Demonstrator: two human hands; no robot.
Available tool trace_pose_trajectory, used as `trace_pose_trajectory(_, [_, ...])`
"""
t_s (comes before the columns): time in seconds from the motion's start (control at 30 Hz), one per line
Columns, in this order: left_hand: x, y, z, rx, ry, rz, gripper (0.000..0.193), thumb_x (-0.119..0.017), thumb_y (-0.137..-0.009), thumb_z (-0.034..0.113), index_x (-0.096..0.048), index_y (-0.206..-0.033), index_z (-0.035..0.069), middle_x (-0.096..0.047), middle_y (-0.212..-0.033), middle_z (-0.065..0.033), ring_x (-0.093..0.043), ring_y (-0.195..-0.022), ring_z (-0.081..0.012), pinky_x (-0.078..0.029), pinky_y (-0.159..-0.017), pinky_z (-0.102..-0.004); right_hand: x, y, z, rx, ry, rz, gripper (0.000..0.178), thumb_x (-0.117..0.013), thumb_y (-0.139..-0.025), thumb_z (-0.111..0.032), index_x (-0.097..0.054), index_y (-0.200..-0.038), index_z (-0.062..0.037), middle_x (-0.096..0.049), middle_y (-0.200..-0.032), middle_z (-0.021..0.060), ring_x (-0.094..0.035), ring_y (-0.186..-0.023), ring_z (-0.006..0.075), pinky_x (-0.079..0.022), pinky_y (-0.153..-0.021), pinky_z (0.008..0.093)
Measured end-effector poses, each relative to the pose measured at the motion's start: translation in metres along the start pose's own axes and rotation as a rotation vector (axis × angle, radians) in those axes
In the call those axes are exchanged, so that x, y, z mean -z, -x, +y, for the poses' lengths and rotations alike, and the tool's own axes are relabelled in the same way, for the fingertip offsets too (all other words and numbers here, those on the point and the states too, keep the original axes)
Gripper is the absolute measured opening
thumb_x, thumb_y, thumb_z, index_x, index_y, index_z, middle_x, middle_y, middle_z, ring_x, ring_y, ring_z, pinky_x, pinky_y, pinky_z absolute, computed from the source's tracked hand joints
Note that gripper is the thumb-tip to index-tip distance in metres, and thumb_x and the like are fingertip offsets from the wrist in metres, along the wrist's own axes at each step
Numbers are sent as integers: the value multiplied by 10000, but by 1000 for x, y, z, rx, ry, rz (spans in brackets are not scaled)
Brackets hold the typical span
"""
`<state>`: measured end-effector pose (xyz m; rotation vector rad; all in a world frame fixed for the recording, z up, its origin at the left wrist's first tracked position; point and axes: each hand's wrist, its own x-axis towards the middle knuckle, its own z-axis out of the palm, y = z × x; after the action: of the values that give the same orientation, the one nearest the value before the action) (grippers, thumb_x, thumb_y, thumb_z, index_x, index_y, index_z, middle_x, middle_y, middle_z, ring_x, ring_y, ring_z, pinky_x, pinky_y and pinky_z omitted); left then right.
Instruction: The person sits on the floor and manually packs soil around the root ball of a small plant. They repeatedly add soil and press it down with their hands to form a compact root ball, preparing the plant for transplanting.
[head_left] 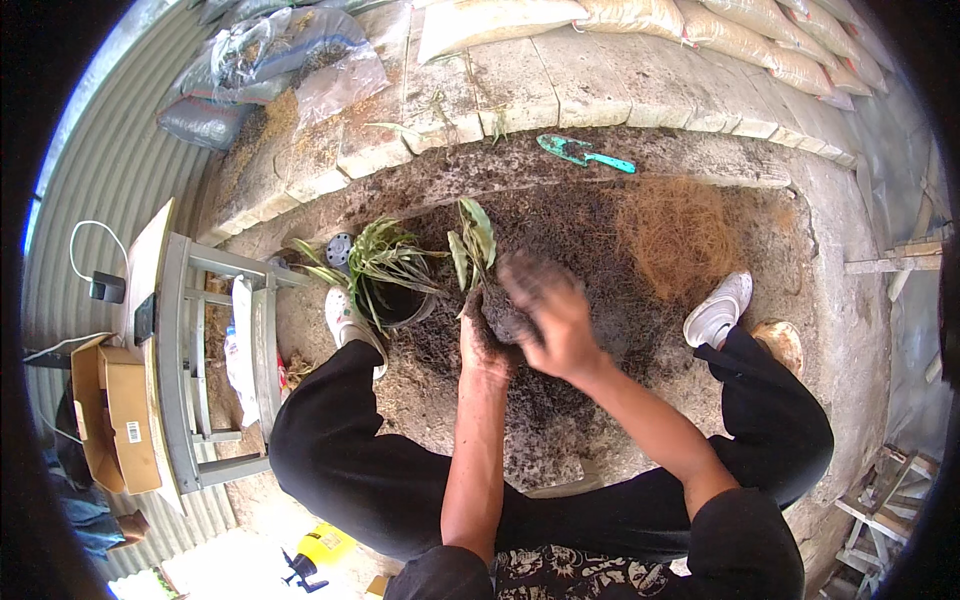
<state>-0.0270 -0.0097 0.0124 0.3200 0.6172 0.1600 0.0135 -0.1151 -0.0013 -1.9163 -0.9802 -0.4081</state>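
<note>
The left hand (485, 340), coated with dark soil, is closed around the lower part of a broad-leaved plant (478, 238). The right hand (548, 312) lies over the right side of the plant's root ball (508, 322); motion blur hides its fingers, so firm contact cannot be confirmed. The hands are close together, with the plant between them, above the ground between the person's legs.

The plant is upright. Its few leaves are broad, pointed and green, with paler areas; the tallest curves at the tip. The root ball is dark, compact and rough with soil.

A black pot (408, 308) stands left of the hands, just beside the left shoe (350, 325). Long, narrow, drooping leaves (385, 255) cover part of its opening. A small grey perforated disc (340, 249) is positioned next to these leaves.

Loose dark soil (565, 225) covers the ground beyond the hands. A tangled heap of brown fibre (685, 235) lies to its right. Farther out, a turquoise trowel (585, 153) lies on soil near a concrete ledge (515, 80). Filled pale sacks (640, 18) line the far side.
</note>
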Motion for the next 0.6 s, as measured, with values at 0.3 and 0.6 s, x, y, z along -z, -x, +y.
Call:
trace_pose_trajectory(0.3, [11,-17,0,-126,-103,-30,382,-420,-981,315,-507,-1255,65,-584,-1167,-97,-562,-1080,-265,-446,-962,-433,-18,14,13,-197,-354,0,647,-593,-868,-301,-364,-1425,-66,-405,-1430,168,-375,-1327,351,-243,-1122,478])
trace_pose_trajectory(0.6, [-8,6,17,-107,-36,-245,547,-392,-963,429,-472,-1331,33,-544,-1281,-126,-493,-1202,-287,-367,-1050,-425,-16,6,0,-504,-992,148,770,-804,-744,-152,-394,-1387,-44,-504,-1335,104,-488,-1223,212,-369,-1066,372])
